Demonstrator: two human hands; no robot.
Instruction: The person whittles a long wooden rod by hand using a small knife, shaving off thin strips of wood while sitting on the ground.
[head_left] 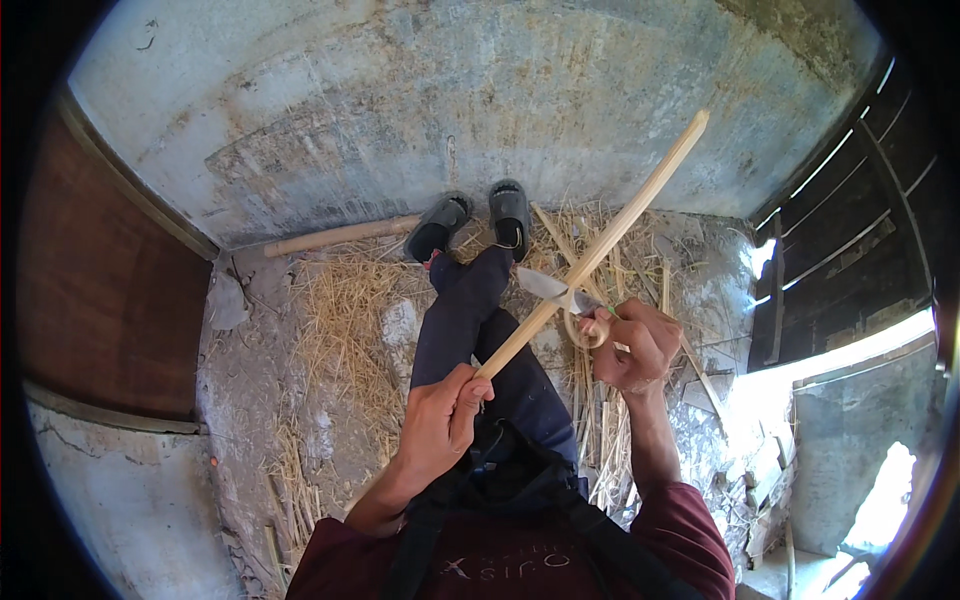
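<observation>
My left hand (pixel 437 415) is closed round the lower end of a long pale wooden stick (pixel 640 204), which slants up and away to the right. Closed in a fist, my right hand (pixel 640 347) grips a knife (pixel 542 285); its handle is mostly hidden by the fingers, with a bit of green showing beside them. The blade crosses the stick near its middle and touches it. A thin curled wood shaving (pixel 586 332) hangs at the blade, just left of my right hand.
Pale shavings (pixel 345 310) litter the floor round my legs and dark sandals (pixel 509 215). A thick pole (pixel 345 235) lies along the foot of the stained wall (pixel 400 120). A brown door panel (pixel 110 270) stands left, dark slatted boards (pixel 850 230) right. Loose strips (pixel 705 380) lie at right.
</observation>
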